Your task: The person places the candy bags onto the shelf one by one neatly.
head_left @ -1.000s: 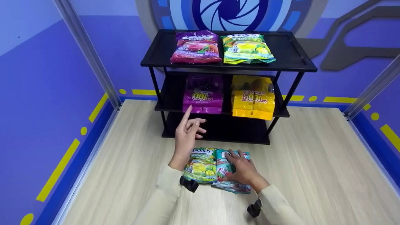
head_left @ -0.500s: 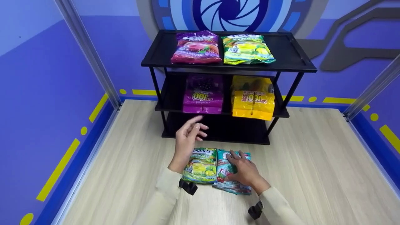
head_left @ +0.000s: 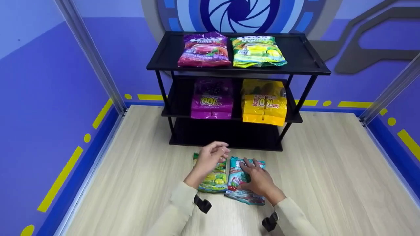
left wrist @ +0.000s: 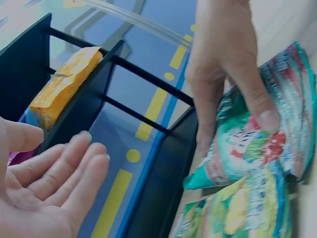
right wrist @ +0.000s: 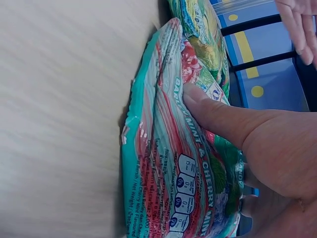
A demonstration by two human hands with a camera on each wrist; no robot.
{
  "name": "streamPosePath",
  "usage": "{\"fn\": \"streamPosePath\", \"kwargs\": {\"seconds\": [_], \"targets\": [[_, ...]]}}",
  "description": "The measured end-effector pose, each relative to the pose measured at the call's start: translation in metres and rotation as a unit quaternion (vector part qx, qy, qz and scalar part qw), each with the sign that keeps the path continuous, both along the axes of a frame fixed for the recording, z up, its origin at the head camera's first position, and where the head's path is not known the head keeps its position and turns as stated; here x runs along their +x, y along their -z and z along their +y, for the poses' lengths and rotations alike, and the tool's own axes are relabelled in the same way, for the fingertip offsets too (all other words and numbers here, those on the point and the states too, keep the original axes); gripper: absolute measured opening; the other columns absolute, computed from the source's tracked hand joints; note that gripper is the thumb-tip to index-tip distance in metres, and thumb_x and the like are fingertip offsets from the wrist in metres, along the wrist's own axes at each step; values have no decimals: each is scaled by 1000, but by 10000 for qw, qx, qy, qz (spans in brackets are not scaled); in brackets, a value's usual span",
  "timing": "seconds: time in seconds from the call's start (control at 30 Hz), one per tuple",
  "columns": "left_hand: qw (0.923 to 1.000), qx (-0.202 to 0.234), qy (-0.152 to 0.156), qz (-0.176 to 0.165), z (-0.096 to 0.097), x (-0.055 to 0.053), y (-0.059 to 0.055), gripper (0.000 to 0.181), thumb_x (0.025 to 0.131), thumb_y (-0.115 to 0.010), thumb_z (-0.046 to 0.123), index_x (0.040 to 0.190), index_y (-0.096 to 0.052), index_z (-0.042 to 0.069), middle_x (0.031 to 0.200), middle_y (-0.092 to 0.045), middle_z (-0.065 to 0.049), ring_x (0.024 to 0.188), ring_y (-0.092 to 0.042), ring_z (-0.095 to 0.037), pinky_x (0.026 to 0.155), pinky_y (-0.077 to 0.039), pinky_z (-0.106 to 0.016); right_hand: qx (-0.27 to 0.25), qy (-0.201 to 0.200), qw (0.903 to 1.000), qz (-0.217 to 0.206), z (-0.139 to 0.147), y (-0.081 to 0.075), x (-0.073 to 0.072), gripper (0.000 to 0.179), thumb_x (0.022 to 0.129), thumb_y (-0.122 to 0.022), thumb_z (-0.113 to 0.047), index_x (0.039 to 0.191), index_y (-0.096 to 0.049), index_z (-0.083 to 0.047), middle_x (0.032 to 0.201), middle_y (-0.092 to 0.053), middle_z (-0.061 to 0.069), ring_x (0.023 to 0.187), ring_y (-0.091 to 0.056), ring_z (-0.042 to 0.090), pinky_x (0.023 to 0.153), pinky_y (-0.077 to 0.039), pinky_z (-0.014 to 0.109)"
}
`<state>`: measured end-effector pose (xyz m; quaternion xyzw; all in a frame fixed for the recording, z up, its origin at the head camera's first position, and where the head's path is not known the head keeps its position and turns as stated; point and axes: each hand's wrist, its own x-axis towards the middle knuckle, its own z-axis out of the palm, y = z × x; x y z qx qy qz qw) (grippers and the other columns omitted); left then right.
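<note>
A teal candy bag (head_left: 245,196), with "Barley Mint & Cherry Mint" lettering in the right wrist view, lies on the wooden tabletop. My right hand (head_left: 259,180) rests on it, thumb and fingers spread over its face. Left of it lies a yellow-green candy bag (head_left: 215,182). Above that one hovers my left hand (head_left: 211,157), hiding its upper part in the head view. The left fingers (left wrist: 74,173) are loosely bent and hold nothing. In the right wrist view the right thumb (right wrist: 213,106) presses the teal wrapper.
A black three-tier shelf (head_left: 308,60) stands behind the hands. On its top tier are a purple-red bag (head_left: 205,50) and a yellow-green bag (head_left: 259,52). A purple pouch (head_left: 211,105) and a yellow pouch (head_left: 264,106) sit on the middle tier. Blue walls enclose the table.
My left hand has come down and right from in front of the shelf to over the yellow-green bag, its pointing finger now bent. The right hand and teal bag have shifted slightly right.
</note>
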<state>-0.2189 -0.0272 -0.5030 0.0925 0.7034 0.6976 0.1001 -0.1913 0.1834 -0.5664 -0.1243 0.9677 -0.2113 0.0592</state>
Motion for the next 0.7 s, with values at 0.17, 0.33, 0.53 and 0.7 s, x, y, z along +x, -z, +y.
{"fn": "streamPosePath", "kwargs": {"seconds": [0.17,0.33,0.53,0.7], "targets": [[9985,-430,266,-222,7,6,10,33,100,-52,27,127,-57,10,128,-60,-14,117,-59,-27,98,-53,-44,-111,37,9999,-127,3,0,1,87,71,-85,-38,144,-46,-13,155,-37,12,144,-26,43,106,-33,68],[9948,-863,429,-315,13,14,19,42,101,-49,33,137,-51,10,141,-50,-12,125,-53,-28,98,-51,-43,-132,65,9996,-237,6,0,0,87,72,-84,-39,146,-44,-13,156,-35,11,145,-23,43,108,-29,70],[9924,-866,536,-694,22,18,28,53,100,-50,37,144,-42,9,149,-42,-15,137,-42,-32,108,-44,-46,-144,98,9996,-240,10,1,1,87,72,-84,-38,146,-44,-14,157,-34,11,145,-22,43,107,-28,71],[9887,-1153,451,-846,31,20,33,57,99,-51,39,145,-40,8,149,-44,-14,138,-41,-33,112,-39,-48,-178,72,9995,-240,13,2,1,87,73,-84,-37,146,-43,-13,157,-33,11,145,-22,43,106,-28,72]]}}
